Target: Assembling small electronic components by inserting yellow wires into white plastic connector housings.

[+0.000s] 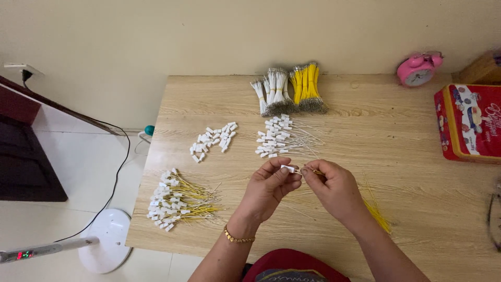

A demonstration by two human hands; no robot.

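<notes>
My left hand (pixel 269 189) pinches a small white plastic connector (pixel 287 168) between thumb and fingers above the wooden table (pixel 407 136). My right hand (pixel 335 188) holds a thin yellow wire (pixel 316 171) with its tip at the connector. Loose yellow wires (pixel 377 214) lie under my right forearm. A heap of finished connectors with yellow wires (pixel 177 201) lies at the front left. Empty white connectors (pixel 213 140) and connectors with white wires (pixel 282 138) lie further back.
Bundles of white wires (pixel 274 93) and yellow wires (pixel 308 87) rest at the table's back edge. A pink alarm clock (pixel 418 69) and a red tin box (pixel 469 128) sit at the right. A white fan base (pixel 107 240) and black cable (pixel 117 177) are on the floor at left.
</notes>
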